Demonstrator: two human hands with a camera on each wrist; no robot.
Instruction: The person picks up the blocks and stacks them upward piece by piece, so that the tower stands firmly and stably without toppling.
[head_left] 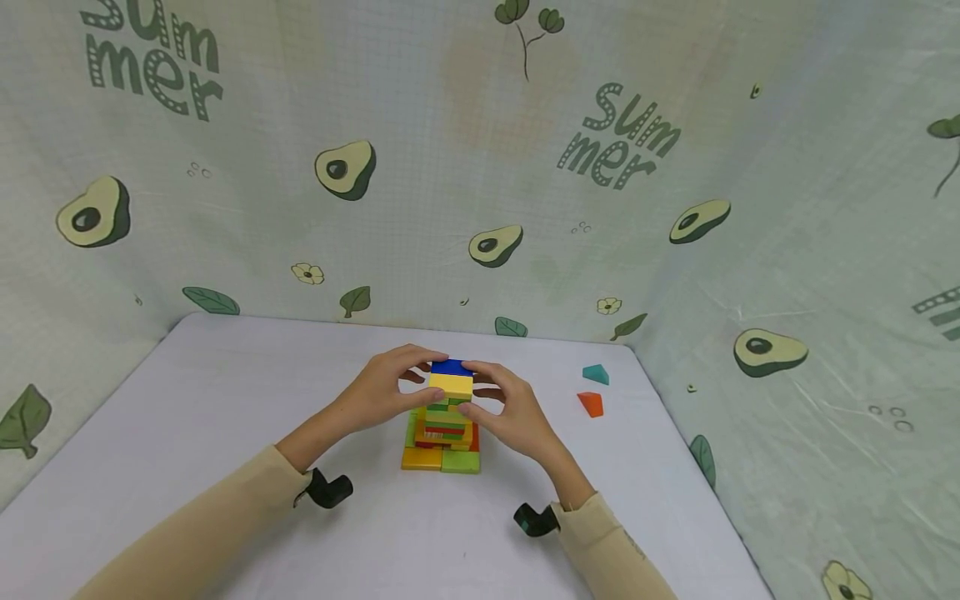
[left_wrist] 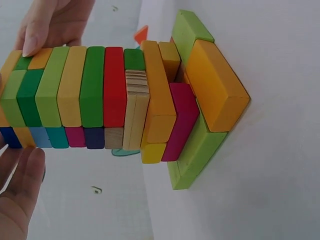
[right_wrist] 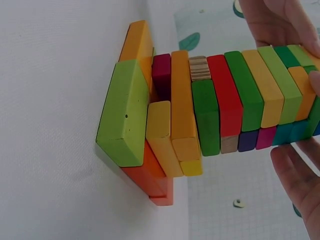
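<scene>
A tower of colored wooden blocks [head_left: 445, 419] stands upright on the white table, with a yellow block [head_left: 451, 386] and a blue block [head_left: 452, 367] at its top. My left hand [head_left: 386, 386] holds the upper blocks from the left, thumb in front and index fingertip at the blue block. From the right, my right hand [head_left: 517, 408] grips the same upper part, its thumb on the front face lower down. Wider blocks make the base, among them an orange block [left_wrist: 220, 85] and a light green block [right_wrist: 122, 115]. The hands partly hide the top layers in both wrist views.
On the table's right side lie a small teal piece [head_left: 596, 374] and an orange-red piece [head_left: 591, 404]. A patterned cloth [head_left: 420, 225] hangs behind and beside the table. Black wrist cameras [head_left: 327, 489] sit below both wrists, near the tower's base.
</scene>
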